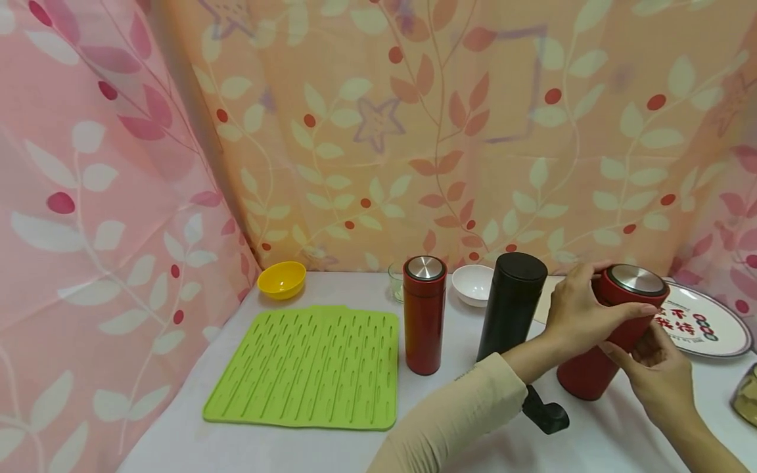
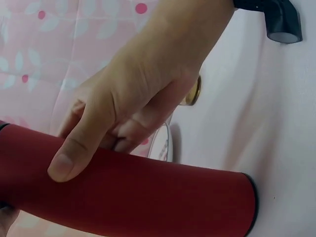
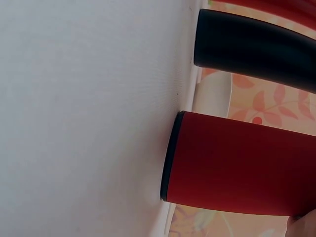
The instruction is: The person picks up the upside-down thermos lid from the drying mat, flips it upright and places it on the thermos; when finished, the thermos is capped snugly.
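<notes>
While leaf-patterned pink and orange curtains (image 1: pixel 378 131) are hung round it, a white-clothed desk (image 1: pixel 177 433) is seen carrying one ribbed green mat (image 1: pixel 307 368), one printed plate (image 1: pixel 710 328), three cylindrical flasks and two small bowls, yellow (image 1: pixel 282 279) and white (image 1: pixel 472 284). Two flasks are red with steel caps, one (image 1: pixel 424 315) standing upright and apart beside the matte black flask (image 1: pixel 508 305). The other red flask (image 1: pixel 597 364), tilted on the desk at the right, is clasped by curled fingers of the left hand (image 1: pixel 582 312) near its cap and held by the right hand (image 1: pixel 659 378) lower down.

Left hand (image 1: pixel 576 309) and right hand (image 1: pixel 656 371) both curl in a grip.
</notes>
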`<state>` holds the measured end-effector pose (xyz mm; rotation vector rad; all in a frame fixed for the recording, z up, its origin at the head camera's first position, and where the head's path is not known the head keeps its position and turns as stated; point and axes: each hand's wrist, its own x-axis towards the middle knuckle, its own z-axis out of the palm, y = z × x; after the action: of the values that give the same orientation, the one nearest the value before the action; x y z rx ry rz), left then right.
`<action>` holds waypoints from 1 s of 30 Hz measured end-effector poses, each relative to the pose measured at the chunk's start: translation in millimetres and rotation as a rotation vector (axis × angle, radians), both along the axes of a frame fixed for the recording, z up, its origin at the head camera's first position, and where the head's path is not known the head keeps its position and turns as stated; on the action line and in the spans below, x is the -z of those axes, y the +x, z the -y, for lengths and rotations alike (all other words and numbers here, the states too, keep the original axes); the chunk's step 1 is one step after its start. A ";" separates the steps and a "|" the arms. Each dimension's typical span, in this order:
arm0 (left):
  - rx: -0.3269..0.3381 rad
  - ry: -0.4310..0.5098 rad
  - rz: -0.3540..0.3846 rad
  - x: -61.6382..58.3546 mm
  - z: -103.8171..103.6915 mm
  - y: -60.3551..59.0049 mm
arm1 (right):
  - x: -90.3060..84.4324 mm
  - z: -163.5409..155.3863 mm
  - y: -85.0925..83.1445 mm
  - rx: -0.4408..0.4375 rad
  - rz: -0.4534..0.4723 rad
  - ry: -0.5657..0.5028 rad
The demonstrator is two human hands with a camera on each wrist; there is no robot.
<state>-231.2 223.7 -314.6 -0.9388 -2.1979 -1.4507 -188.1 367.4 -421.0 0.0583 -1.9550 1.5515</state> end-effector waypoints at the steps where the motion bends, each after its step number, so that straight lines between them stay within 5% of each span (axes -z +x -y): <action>1: 0.024 0.003 -0.004 0.5 0.7 -1.4 | 0.7 0.1 -0.2 -0.014 -0.022 -0.015; 3: 0.054 0.003 -0.012 1.3 2.3 -3.9 | -10.1 10.0 6.2 -0.019 -0.015 -0.020; 7: 0.098 0.000 -0.019 1.6 4.8 -6.9 | -3.1 4.8 1.4 -0.043 -0.045 -0.025; 14: 0.106 -0.001 -0.016 0.1 6.0 -8.5 | -13.3 12.2 4.1 -0.055 -0.051 -0.036; 22: 0.164 0.053 0.096 1.4 5.1 -9.8 | -18.6 17.1 9.3 -0.048 -0.036 -0.057; 30: 0.247 0.069 0.165 1.5 6.9 -9.0 | -2.7 4.2 0.9 -0.092 -0.095 -0.119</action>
<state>-240.2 216.8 -316.1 -1.1361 -2.1900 -1.7616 -187.1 363.2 -418.2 0.1708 -1.8050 1.6903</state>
